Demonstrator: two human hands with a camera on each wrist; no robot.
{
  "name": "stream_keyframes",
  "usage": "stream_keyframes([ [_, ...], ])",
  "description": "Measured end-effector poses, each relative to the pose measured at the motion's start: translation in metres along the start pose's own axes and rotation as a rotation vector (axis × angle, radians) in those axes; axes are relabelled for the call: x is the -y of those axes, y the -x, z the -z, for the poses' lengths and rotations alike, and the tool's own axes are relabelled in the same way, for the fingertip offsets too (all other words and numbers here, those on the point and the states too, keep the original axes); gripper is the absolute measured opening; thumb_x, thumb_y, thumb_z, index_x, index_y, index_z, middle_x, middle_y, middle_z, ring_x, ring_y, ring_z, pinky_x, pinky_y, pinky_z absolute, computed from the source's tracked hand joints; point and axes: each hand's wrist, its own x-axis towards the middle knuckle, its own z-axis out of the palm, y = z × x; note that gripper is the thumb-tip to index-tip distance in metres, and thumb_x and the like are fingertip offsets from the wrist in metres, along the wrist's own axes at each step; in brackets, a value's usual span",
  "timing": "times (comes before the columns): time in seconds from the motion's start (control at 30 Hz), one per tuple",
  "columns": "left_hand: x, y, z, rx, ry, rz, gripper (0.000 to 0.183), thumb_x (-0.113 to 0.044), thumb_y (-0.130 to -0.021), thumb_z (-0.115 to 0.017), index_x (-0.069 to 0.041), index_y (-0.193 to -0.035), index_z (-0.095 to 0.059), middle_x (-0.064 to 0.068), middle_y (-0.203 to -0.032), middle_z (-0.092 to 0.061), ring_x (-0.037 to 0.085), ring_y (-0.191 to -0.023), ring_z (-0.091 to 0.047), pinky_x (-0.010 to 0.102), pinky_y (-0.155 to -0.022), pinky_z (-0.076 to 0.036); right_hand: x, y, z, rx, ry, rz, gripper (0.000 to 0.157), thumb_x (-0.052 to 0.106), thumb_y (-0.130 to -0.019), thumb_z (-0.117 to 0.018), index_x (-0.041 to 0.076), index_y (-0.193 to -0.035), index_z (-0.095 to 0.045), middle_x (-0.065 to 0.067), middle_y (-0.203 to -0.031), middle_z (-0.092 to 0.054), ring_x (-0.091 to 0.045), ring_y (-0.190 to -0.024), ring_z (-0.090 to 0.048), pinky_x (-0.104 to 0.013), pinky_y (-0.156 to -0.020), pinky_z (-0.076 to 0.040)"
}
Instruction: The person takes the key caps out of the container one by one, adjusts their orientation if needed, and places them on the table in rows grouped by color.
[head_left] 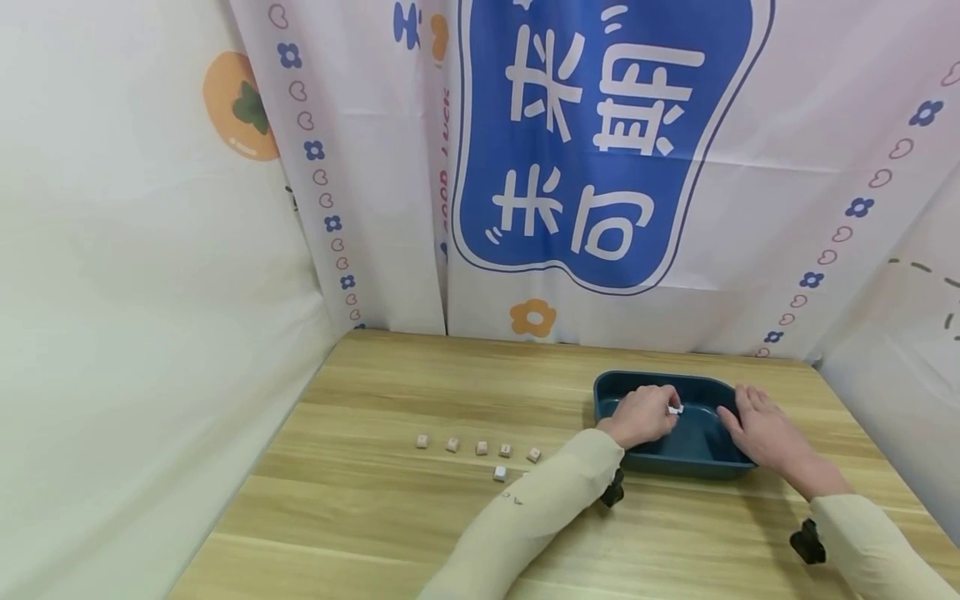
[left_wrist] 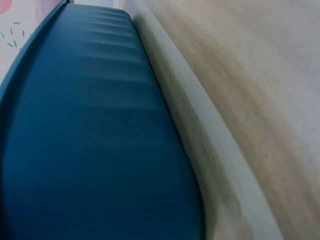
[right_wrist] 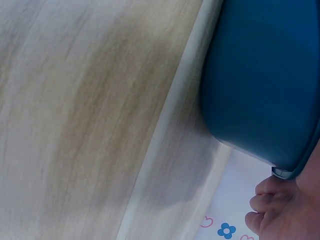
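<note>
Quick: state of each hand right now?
Left hand: holding a small white piece.
Right hand: open, resting on the blue tray.

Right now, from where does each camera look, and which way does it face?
Head: worn on the head, facing forward and down at the table and tray; left hand, right hand and sleeves show.
Left wrist: worn there, facing the tray's outer wall closely; no hand clearly visible.
Right wrist: worn there, facing the tray's outer wall and table; some fingers show, lower right.
Shared: both wrist views include tray and table.
</note>
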Motion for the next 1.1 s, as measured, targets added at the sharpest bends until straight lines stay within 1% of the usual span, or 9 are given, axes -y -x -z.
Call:
stream_keyframes([
  [0.17,0.002,-0.007,-0.002,-0.007,-0.028,0.005,0.014,-0.028,-0.096,-0.061,-0.026,-0.109,-0.064,-0.014,-0.093,-0.063,0.001,-0.07,-0.053,0.016,-0.062,-0.043,-0.001,0.0,0.0,-0.002,0.001,0.009,0.079,0.046,-0.106,-0.031,-0.024,-0.142,-0.02,-0.049,-0.145,-0.019,-0.062,-0.135,-0.022,-0.068,-0.11,-0.021],
  [0.3,0.0,-0.011,-0.004,0.013,-0.045,0.023,0.015,-0.029,-0.096,-0.061,-0.026,-0.11,-0.064,-0.013,-0.095,-0.064,0.003,-0.072,-0.053,0.018,-0.062,-0.044,-0.001,-0.001,-0.001,0.0,0.009,0.011,0.079,0.046,-0.106,-0.03,-0.024,-0.142,-0.021,-0.049,-0.145,-0.02,-0.062,-0.135,-0.022,-0.067,-0.11,-0.022],
  [0.43,-0.002,-0.011,-0.005,0.045,-0.068,0.052,0.015,-0.029,-0.096,-0.061,-0.028,-0.111,-0.064,-0.012,-0.098,-0.063,0.003,-0.074,-0.053,0.019,-0.063,-0.044,-0.001,0.0,-0.002,-0.008,0.002,0.017,0.079,0.046,-0.106,-0.03,-0.024,-0.142,-0.022,-0.048,-0.145,-0.022,-0.062,-0.134,-0.023,-0.067,-0.109,-0.023],
  [0.7,-0.003,-0.014,-0.008,0.062,-0.092,0.117,0.017,-0.03,-0.094,-0.064,-0.031,-0.111,-0.063,-0.01,-0.098,-0.059,0.005,-0.076,-0.051,0.022,-0.063,-0.044,0.0,0.0,0.0,-0.027,0.009,0.023,0.077,0.044,-0.106,-0.031,-0.024,-0.141,-0.023,-0.049,-0.144,-0.023,-0.062,-0.133,-0.024,-0.067,-0.109,-0.024],
  [0.97,-0.007,-0.014,-0.01,0.118,-0.117,0.124,0.022,-0.028,-0.096,-0.063,-0.033,-0.117,-0.061,-0.011,-0.108,-0.059,0.005,-0.084,-0.052,0.023,-0.068,-0.045,-0.002,0.0,-0.003,-0.037,0.021,0.024,0.075,0.041,-0.106,-0.034,-0.025,-0.14,-0.025,-0.049,-0.143,-0.024,-0.062,-0.133,-0.026,-0.066,-0.108,-0.025],
  [1.1,-0.011,-0.014,-0.012,0.127,-0.14,0.14,0.018,-0.029,-0.095,-0.064,-0.034,-0.113,-0.062,-0.011,-0.103,-0.059,0.006,-0.083,-0.052,0.024,-0.066,-0.045,-0.001,0.001,-0.002,-0.037,0.019,0.023,0.076,0.042,-0.106,-0.034,-0.026,-0.139,-0.025,-0.049,-0.143,-0.025,-0.062,-0.133,-0.026,-0.067,-0.108,-0.025],
])
